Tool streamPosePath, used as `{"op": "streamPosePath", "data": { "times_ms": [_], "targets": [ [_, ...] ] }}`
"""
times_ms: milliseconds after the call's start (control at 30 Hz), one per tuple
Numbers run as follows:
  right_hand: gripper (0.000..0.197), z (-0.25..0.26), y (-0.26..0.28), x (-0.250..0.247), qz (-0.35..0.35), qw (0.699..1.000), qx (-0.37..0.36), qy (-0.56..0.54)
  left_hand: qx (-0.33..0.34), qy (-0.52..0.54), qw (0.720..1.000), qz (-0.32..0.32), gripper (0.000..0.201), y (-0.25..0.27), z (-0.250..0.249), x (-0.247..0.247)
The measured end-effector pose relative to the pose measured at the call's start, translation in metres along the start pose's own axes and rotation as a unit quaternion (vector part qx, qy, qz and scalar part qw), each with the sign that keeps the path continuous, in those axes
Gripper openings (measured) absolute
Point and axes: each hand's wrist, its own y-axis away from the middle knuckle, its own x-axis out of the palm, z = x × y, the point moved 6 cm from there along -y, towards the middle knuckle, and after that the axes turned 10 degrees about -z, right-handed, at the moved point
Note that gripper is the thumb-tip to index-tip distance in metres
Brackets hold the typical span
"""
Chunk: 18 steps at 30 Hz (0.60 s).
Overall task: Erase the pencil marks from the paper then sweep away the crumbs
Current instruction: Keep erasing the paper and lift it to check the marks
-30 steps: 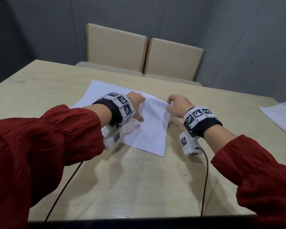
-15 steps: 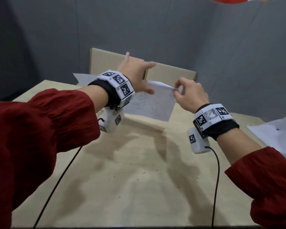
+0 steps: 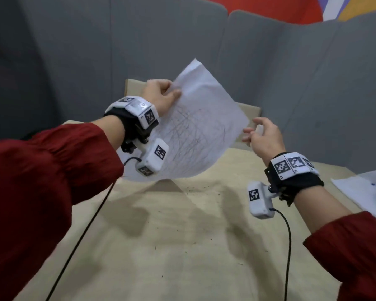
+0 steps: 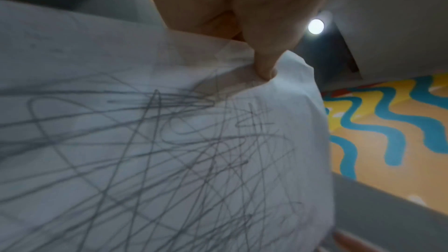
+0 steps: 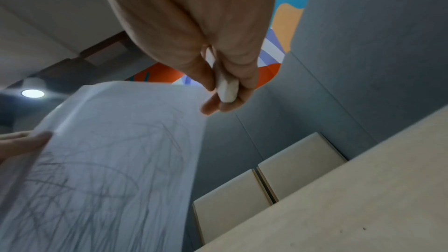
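red sleeves (image 3: 41,170) fill the lower left and lower right of the head view. at centre left the left hand (image 3: 159,96) is raised above the worktop (image 3: 182,246), and its fingers (image 4: 264,51) pinch the paper (image 3: 195,131) near an upper edge, the thumb pressed into a crease of the sheet in the left wrist view. the paper hangs tilted in the air in the middle of the frame, clear of the worktop, its face crossed with faint grey pencil marks (image 4: 169,150). below it, dark crumbs (image 3: 204,190) lie scattered over the pale wood. right of centre the right hand (image 3: 263,137) is just beside the paper's right edge and not touching it; its curled fingers (image 5: 244,72) grip a white eraser (image 5: 226,87), seen best in the right wrist view. at the far right edge a second white sheet (image 3: 365,192) lies flat on the worktop. beige chair backs (image 5: 266,179) stand behind the worktop against grey panels.
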Motion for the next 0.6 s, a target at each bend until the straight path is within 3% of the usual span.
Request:
{"op": "streamPosePath", "data": {
  "times_ms": [133,267,367,500,600],
  "targets": [
    [0.047,-0.013,0.000,0.002,-0.004,0.994,0.068,-0.080,-0.039,0.064,0.996,-0.043,0.007,-0.012,0.013,-0.014],
    [0.031,-0.003,0.010,0.011,0.047,0.972,0.131,-0.189,-0.065,0.097,0.992,-0.056,0.013,-0.012,0.028,-0.019],
    [0.030,0.011,0.015,0.017,0.088,0.966,0.116,-0.213,-0.081,0.110,0.989,-0.062,0.008,-0.009,0.033,-0.019],
    [0.061,0.028,0.017,0.021,0.113,0.951,0.102,-0.268,-0.091,0.117,0.986,-0.075,0.009,-0.009,0.036,-0.019],
    [0.056,0.034,0.016,0.022,0.105,0.956,0.076,-0.265,-0.108,0.125,0.983,-0.076,0.006,-0.011,0.036,-0.017]
  ]
}}
